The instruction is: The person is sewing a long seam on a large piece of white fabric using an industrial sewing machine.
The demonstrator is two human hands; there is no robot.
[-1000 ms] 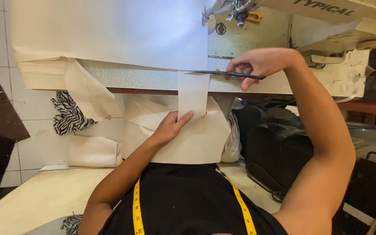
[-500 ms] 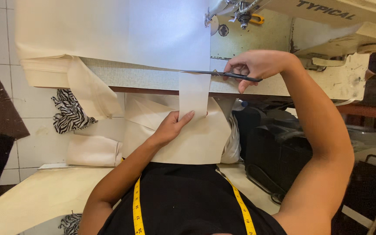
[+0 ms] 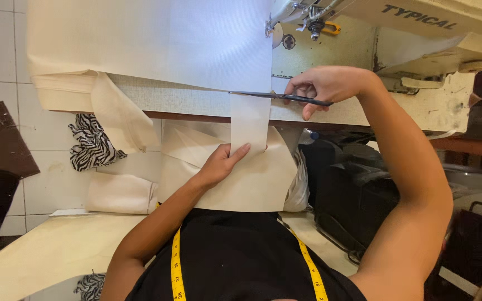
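Observation:
A large sheet of cream fabric (image 3: 157,39) lies on the sewing table (image 3: 185,101). From its near edge a narrow strip (image 3: 249,120) hangs down over the table front. My left hand (image 3: 221,164) pinches the strip's lower end and holds it taut. My right hand (image 3: 324,86) grips dark scissors (image 3: 269,96) whose blades lie flat along the table edge, pointing left into the fabric at the top of the strip. A yellow measuring tape (image 3: 177,262) hangs around my neck over a black top.
A cream sewing machine (image 3: 397,33) stands on the table to the right. More cream fabric (image 3: 235,184) is piled under the table, with a zebra-print scrap (image 3: 91,146) at left. Dark bags (image 3: 352,189) sit on the floor at right, brown pieces (image 3: 1,139) on the tiled floor.
The scissors and my right hand have crept slightly left along the fabric edge. My left hand keeps its hold on the hanging strip.

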